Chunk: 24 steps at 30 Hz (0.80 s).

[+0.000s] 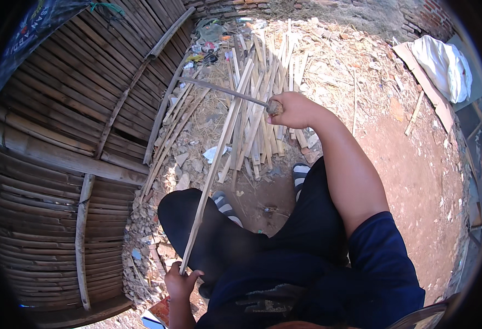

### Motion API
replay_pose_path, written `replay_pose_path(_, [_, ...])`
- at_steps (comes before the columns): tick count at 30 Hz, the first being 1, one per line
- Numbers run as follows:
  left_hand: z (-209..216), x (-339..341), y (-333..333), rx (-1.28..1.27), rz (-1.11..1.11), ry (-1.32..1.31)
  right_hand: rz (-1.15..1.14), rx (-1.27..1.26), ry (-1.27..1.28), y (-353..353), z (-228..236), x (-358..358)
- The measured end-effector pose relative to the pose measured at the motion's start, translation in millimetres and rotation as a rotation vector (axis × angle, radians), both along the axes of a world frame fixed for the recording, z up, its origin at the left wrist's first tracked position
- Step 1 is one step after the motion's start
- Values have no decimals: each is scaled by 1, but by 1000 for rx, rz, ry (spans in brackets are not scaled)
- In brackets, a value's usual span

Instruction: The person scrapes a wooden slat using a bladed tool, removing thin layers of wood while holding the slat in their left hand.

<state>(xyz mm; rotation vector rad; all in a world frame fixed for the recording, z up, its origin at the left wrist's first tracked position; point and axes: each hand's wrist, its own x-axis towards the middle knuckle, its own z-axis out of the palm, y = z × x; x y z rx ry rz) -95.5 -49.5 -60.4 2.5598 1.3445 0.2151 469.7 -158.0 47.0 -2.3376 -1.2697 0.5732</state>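
We're clenching a blade's handle (274, 108), right hand (297, 111), upper centre, grasping a wooden strip (208, 189), left hand (181, 281), lower left; a white sack (444, 68), contents hidden, is slumping upper right.

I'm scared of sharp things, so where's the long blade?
In the head view, the blade juts leftward from the right hand, near the upper middle, crossing the wooden strip the left hand holds.

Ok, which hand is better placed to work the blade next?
Likely the right hand: it grips the handle of the blade, which crosses the long strip in view. The left hand holds the strip's near end.
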Motion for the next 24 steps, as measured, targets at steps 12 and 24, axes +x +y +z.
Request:
replay_pose_path(12, [-1,-3,-1,6,-7,-26,149,-37,-55,4,9,-13])
replay_pose_path(24, [-1,2,-1,19,-5,13,476,30,-142,11,-9,-59])
